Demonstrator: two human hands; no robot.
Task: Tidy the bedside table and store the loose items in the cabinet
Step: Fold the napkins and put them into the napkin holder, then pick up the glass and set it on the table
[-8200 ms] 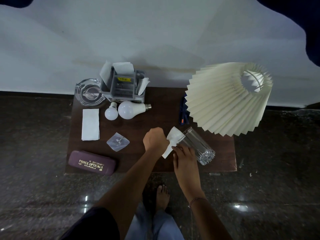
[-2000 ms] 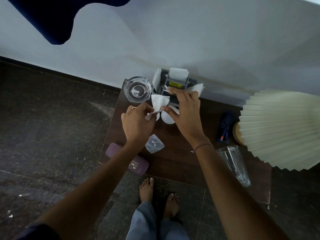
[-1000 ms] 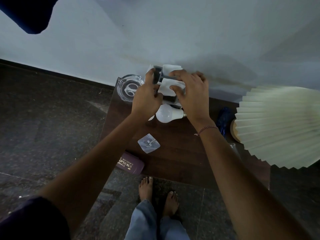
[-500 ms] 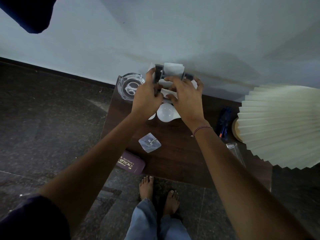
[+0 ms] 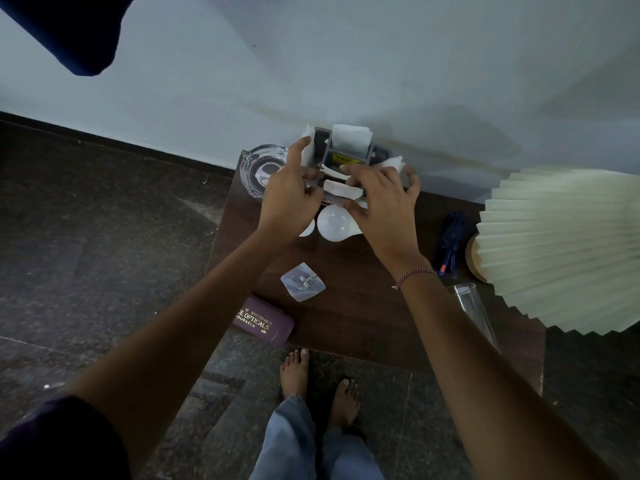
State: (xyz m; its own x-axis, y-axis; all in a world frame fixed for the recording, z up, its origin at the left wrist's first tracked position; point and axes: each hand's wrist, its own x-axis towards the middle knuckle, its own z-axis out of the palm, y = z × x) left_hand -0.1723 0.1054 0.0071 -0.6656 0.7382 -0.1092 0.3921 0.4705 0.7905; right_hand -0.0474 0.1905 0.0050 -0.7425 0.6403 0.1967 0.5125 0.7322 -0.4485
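Bare feet (image 5: 318,386) and blue trouser legs stand on dark stone floor (image 5: 104,271) at the near edge of the desk (image 5: 363,306). Nearest on the wood lies a purple spectacle case (image 5: 265,323) with gold lettering, partly hidden by the left forearm and overhanging the front edge. Just beyond it sits a small clear plastic packet (image 5: 303,282). To the right, a clear drinking glass (image 5: 474,313) lies on its side, beside the right forearm, which wears a thread bracelet (image 5: 414,277). Further right the pleated cream lampshade (image 5: 561,251) leans over the desk, with a blue object (image 5: 450,244) beside its wooden base.

Past the packet, two white light bulbs (image 5: 336,223) rest on the desk, partly covered by the hands. The left hand (image 5: 291,199) and the right hand (image 5: 381,206) meet over the front of a grey organiser (image 5: 349,157) at the back of the desk against the wall. Both hands are curled, fingertips pinching a folded white tissue (image 5: 341,190) at the organiser's front compartment; the left thumb also touches the organiser's left side. More white tissues stick up from its other compartments. A glass ashtray (image 5: 263,168) stands just left of the organiser.
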